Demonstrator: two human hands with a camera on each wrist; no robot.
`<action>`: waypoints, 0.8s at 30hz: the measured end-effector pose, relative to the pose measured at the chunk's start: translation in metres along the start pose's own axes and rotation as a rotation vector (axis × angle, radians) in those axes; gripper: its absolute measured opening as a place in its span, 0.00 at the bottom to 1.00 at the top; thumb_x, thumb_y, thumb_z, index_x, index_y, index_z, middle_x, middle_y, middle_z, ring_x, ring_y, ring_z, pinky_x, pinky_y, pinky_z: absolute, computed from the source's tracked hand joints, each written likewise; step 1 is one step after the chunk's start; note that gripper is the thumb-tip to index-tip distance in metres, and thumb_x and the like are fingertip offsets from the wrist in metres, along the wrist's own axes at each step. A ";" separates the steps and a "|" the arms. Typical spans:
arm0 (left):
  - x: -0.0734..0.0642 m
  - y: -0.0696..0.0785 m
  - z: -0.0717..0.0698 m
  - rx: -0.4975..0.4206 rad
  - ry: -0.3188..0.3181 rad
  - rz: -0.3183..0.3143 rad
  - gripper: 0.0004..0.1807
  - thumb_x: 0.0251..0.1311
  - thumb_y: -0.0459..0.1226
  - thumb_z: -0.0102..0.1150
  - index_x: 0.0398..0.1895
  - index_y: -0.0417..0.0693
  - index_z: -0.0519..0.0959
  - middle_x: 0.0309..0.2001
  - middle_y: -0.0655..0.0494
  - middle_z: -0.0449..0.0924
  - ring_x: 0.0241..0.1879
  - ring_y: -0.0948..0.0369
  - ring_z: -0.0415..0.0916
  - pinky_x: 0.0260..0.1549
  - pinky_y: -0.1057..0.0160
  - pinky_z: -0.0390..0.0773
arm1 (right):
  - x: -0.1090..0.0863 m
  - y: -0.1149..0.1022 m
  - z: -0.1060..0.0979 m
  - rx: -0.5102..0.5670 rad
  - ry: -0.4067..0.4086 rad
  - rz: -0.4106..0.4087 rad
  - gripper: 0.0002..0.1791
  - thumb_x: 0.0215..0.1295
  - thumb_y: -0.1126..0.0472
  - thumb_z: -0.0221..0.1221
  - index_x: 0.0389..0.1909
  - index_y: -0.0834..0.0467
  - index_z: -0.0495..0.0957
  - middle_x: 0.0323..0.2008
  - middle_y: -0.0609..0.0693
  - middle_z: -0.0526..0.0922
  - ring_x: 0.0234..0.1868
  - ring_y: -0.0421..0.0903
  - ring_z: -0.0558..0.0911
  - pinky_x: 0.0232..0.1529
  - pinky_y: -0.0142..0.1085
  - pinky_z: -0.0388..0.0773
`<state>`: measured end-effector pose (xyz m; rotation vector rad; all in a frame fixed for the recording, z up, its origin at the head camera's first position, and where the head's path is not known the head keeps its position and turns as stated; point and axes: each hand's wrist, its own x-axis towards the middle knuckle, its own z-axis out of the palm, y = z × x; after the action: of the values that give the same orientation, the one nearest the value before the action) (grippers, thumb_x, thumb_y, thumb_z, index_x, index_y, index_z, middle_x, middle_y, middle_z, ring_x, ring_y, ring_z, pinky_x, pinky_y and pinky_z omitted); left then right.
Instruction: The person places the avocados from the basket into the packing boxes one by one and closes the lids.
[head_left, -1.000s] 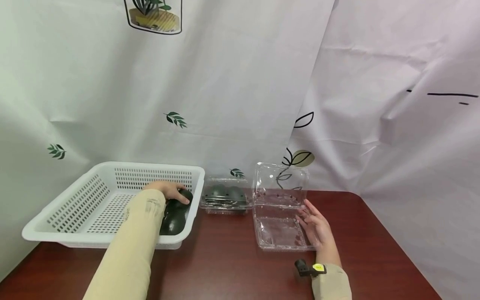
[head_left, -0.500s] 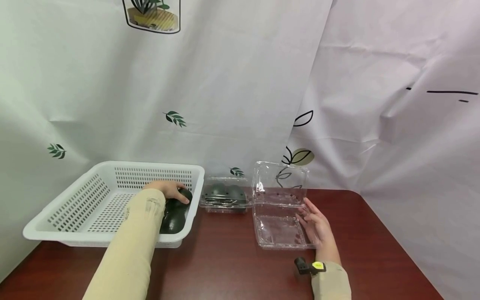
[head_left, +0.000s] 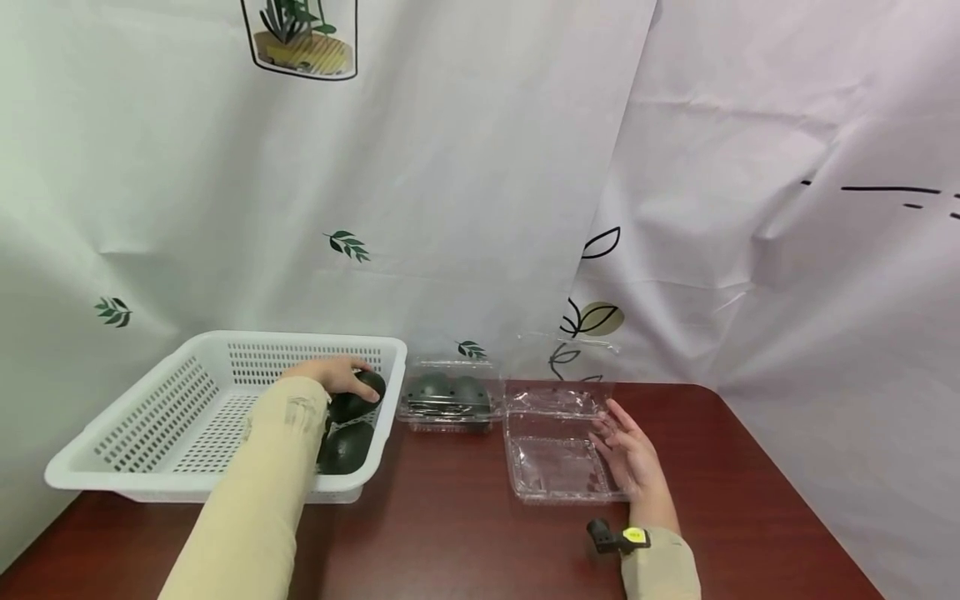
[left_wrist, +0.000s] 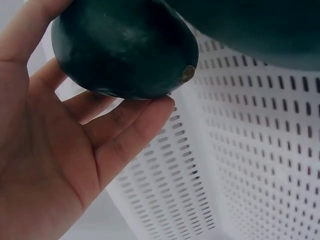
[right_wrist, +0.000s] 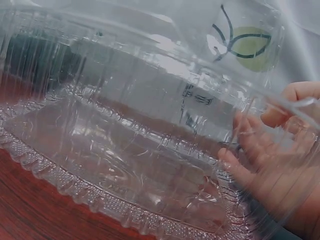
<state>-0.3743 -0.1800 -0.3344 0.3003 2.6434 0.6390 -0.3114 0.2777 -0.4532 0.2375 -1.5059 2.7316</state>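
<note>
In the head view my left hand grips a dark green avocado at the right end of the white basket. The left wrist view shows this avocado against my fingers, with a brown stem scar on its skin. A second avocado lies nearer me in the basket. My right hand holds the right side of a clear plastic clamshell container, whose lid stands raised at the back. In the right wrist view, fingers show through the transparent wall; their exact contact is hard to tell.
The white slotted basket stands on the left of the dark red table. Between basket and open container sits a closed clear container with avocados inside. A patterned white cloth hangs behind.
The avocado in my left hand has turned and shifted slightly, so more of it shows and it stands apart from the nearer one. My right hand stays at the container. The head view has shifted slightly.
</note>
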 end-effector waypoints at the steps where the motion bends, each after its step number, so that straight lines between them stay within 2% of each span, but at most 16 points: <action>1: -0.001 0.001 -0.001 0.009 0.001 0.008 0.37 0.51 0.45 0.65 0.62 0.36 0.65 0.59 0.32 0.63 0.50 0.46 0.70 0.41 0.51 0.74 | 0.000 0.000 0.000 0.010 0.000 0.004 0.35 0.59 0.82 0.32 0.69 0.62 0.47 0.42 0.47 0.76 0.49 0.43 0.76 0.54 0.39 0.69; 5: -0.005 0.004 -0.007 0.051 0.008 0.028 0.36 0.51 0.45 0.65 0.61 0.37 0.66 0.54 0.35 0.68 0.45 0.50 0.71 0.40 0.54 0.74 | -0.001 -0.001 0.000 0.007 0.005 0.011 0.35 0.60 0.82 0.32 0.68 0.59 0.50 0.43 0.47 0.76 0.50 0.43 0.76 0.54 0.38 0.69; 11: -0.008 0.006 -0.013 0.039 0.019 0.023 0.37 0.51 0.46 0.65 0.62 0.37 0.65 0.47 0.40 0.73 0.40 0.53 0.73 0.38 0.56 0.75 | -0.001 -0.001 -0.002 -0.025 0.000 -0.003 0.35 0.60 0.82 0.33 0.69 0.59 0.51 0.44 0.48 0.75 0.51 0.43 0.75 0.54 0.38 0.70; 18: -0.011 0.010 -0.017 0.047 0.046 0.010 0.36 0.52 0.47 0.64 0.63 0.41 0.66 0.59 0.35 0.65 0.48 0.48 0.70 0.35 0.53 0.76 | -0.002 -0.002 -0.004 -0.021 -0.008 -0.018 0.35 0.60 0.82 0.33 0.67 0.56 0.57 0.44 0.46 0.76 0.50 0.42 0.75 0.53 0.37 0.70; 24: -0.012 0.013 -0.019 -0.041 0.023 -0.012 0.38 0.53 0.46 0.64 0.64 0.40 0.63 0.53 0.37 0.70 0.43 0.50 0.73 0.31 0.54 0.77 | -0.002 -0.002 -0.005 -0.031 -0.007 -0.027 0.35 0.59 0.82 0.33 0.66 0.54 0.58 0.43 0.45 0.76 0.50 0.40 0.75 0.53 0.37 0.71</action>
<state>-0.3699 -0.1796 -0.3085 0.2665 2.6487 0.6953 -0.3103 0.2830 -0.4541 0.2653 -1.5336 2.6882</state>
